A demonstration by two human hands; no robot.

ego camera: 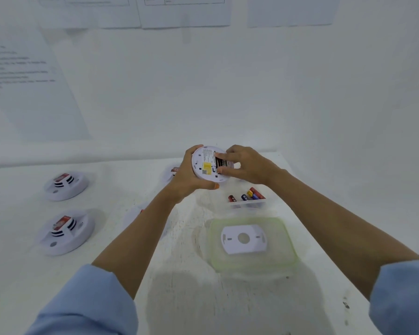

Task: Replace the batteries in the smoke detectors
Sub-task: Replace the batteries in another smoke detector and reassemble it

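My left hand (188,176) grips a round white smoke detector (205,165), held above the table with its back side facing me. A yellow label and a printed sticker show on that back. My right hand (246,164) reaches into the open battery bay, its index finger and thumb pinching a dark battery (220,162) seated there. Below my right hand stands a small clear box (248,204) with several red, blue and yellow batteries (252,195) standing in it. A white mounting plate (243,238) lies in a green-rimmed clear tray (286,240).
Two white smoke detectors lie face up at the left, one at the back (65,184) and one nearer (67,232). Two more detectors (172,171) (134,213) are partly hidden behind my left arm. Printed sheets hang on the white wall (203,81).
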